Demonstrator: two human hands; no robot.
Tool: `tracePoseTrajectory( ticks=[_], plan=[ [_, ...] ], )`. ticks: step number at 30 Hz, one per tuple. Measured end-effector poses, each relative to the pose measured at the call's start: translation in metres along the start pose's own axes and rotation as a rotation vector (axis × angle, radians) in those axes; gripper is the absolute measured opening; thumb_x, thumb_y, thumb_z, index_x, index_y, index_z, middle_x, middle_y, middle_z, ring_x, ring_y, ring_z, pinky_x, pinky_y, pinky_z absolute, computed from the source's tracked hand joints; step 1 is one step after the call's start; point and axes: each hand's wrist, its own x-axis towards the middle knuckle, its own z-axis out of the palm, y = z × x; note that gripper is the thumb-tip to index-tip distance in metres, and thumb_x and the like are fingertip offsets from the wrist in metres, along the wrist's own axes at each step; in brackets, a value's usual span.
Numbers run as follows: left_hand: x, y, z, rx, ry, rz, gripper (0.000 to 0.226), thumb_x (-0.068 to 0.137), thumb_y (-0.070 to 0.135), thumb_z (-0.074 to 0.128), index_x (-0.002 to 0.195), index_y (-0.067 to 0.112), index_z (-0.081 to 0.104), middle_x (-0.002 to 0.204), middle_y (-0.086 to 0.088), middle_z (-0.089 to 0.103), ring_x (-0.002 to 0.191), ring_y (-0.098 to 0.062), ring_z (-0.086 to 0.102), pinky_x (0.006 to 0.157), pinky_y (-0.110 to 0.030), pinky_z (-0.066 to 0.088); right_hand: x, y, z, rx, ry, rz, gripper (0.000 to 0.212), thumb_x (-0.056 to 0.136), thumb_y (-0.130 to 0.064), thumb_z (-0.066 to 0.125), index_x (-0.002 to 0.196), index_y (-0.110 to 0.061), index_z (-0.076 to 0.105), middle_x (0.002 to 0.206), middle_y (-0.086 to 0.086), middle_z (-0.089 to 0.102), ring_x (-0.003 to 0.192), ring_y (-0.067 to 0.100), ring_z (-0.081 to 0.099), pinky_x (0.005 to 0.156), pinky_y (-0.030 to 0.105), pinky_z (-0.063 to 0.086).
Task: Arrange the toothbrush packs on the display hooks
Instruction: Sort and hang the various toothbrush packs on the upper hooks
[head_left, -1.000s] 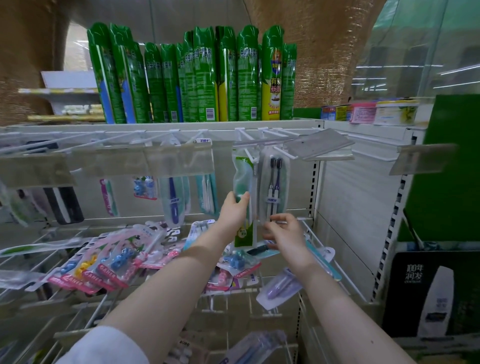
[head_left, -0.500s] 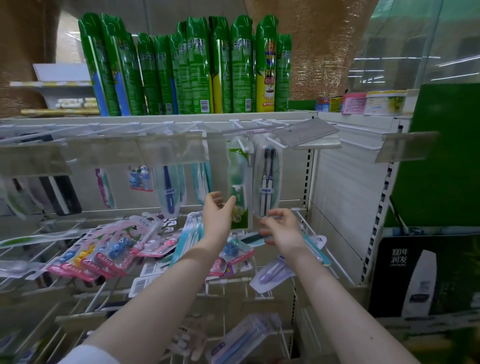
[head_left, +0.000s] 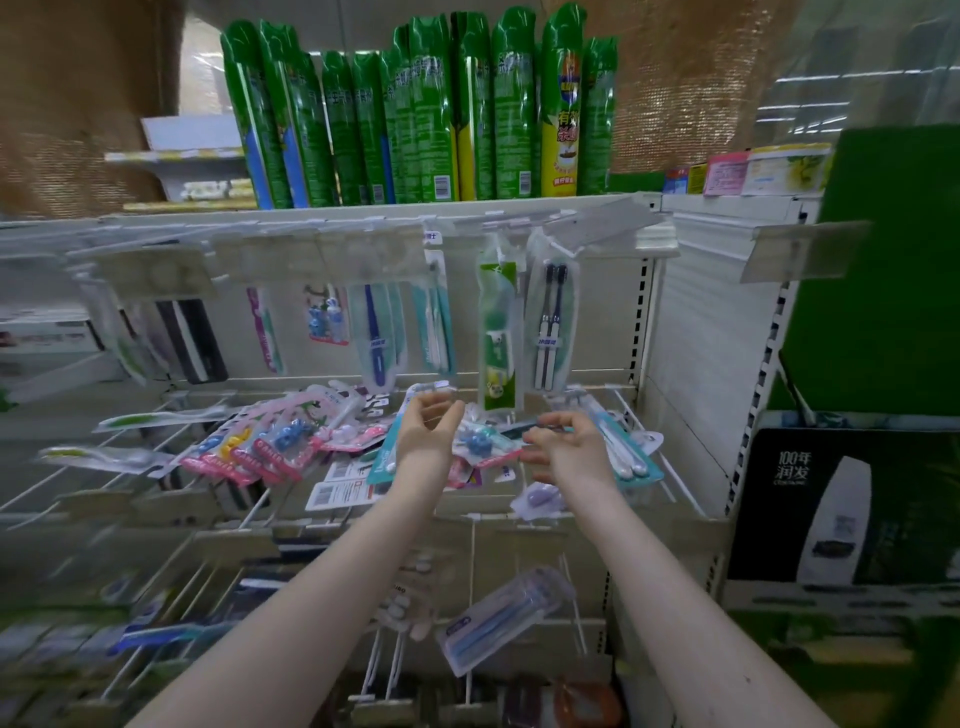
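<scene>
One head-worn wide-angle camera looks forward and down, close onto the display hooks (head_left: 491, 232).

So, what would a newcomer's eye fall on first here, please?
The row of tall green spray cans on the top shelf catches the eye first, one yellow-fronted can standing out near its right end. Next come the left hand and right hand, side by side just below a green toothbrush pack and a twin dark-handled toothbrush pack hanging under that shelf. Left of the hands, pink children's toothbrush packs lie in a heap.
</scene>
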Motion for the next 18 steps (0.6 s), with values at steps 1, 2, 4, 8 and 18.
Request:
tracePoseTrajectory(
  ticks=[1,2,4,8,18],
  plan=[
    [-0.004,-0.001,-0.006,0.019,0.010,0.001,0.023,0.092,0.015,0.058,0.113,0.006,0.054,0.103,-0.002,0.057,0.096,-0.015,0.054,0.081,-0.024,0.040,-0.003,0.002,0.002,0.012,-0.003,0.013,0.015,0.089,-0.007,0.058,0.101,-0.013,0.052,0.089,0.007,0.066,0.067,0.016,0.065,0.063,0.034,0.052],
    [-0.007,-0.002,-0.010,0.028,0.009,0.010,0.023,0.092,0.016,0.058,0.113,0.008,0.054,0.104,-0.002,0.057,0.096,-0.016,0.054,0.078,-0.024,0.042,-0.005,0.003,0.005,0.025,-0.004,0.014,0.014,0.089,-0.007,0.057,0.101,-0.013,0.052,0.084,0.006,0.065,0.065,0.014,0.064,0.062,0.032,0.051],
    [-0.017,-0.006,-0.023,0.052,0.028,0.029,0.022,0.093,0.019,0.057,0.113,0.010,0.054,0.104,-0.001,0.058,0.096,-0.015,0.055,0.074,-0.024,0.043,-0.013,0.007,0.009,0.056,-0.038,0.024,0.013,0.091,-0.008,0.056,0.099,-0.015,0.050,0.080,0.003,0.063,0.063,0.012,0.061,0.060,0.028,0.049],
    [-0.031,-0.015,-0.045,0.069,0.070,0.029,0.022,0.093,0.017,0.057,0.113,0.009,0.056,0.109,-0.004,0.059,0.100,-0.016,0.055,0.071,-0.017,0.043,-0.025,0.016,0.018,0.074,-0.073,0.004,0.016,0.092,-0.011,0.055,0.107,-0.011,0.050,0.088,0.003,0.063,0.069,0.014,0.062,0.064,0.030,0.052],
    [0.006,-0.025,-0.065,0.239,0.030,-0.002,0.025,0.088,0.018,0.065,0.110,0.013,0.055,0.115,-0.006,0.059,0.106,-0.020,0.057,0.079,-0.026,0.045,-0.018,0.008,0.051,0.075,-0.052,-0.010,0.014,0.091,-0.006,0.057,0.102,-0.013,0.050,0.085,0.003,0.062,0.068,0.014,0.063,0.070,0.035,0.055]
  ],
)
